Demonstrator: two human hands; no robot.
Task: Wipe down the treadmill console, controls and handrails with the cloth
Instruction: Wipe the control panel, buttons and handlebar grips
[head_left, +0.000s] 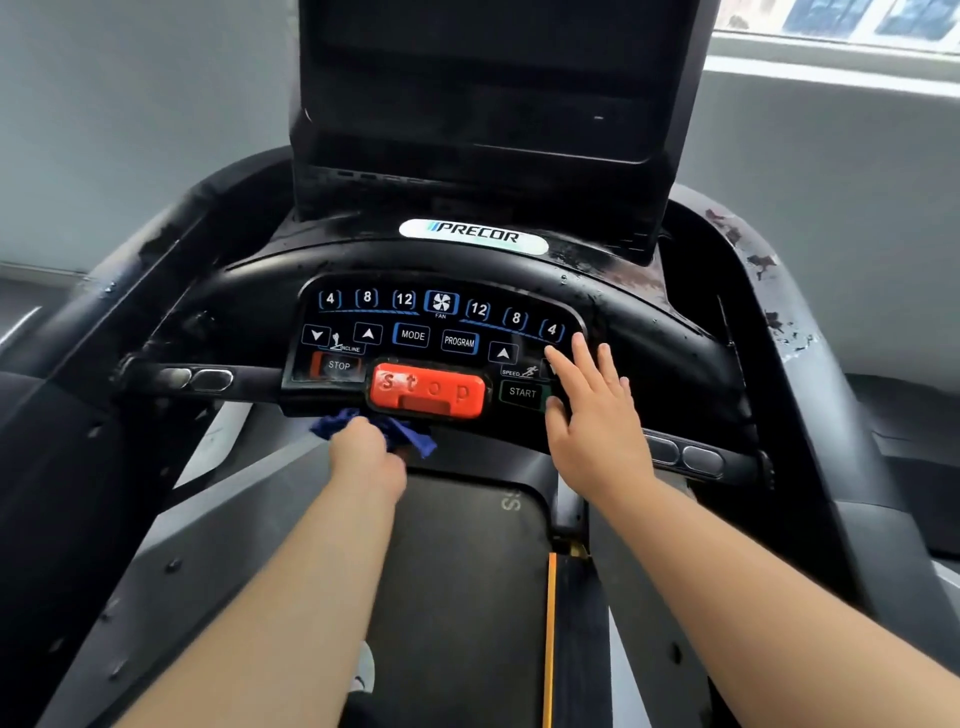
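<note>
Two hands, left hand (366, 451) gripping cloth (415, 435)

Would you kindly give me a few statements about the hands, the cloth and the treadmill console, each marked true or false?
1. The left hand holds the blue cloth. True.
2. The cloth is up on the screen. False: it is at the console's lower edge, just under the red stop button.
3. The right hand is a closed fist. False: it lies open, fingers spread, beside the START button.
4. The badge reads PRECOR. True.
</note>
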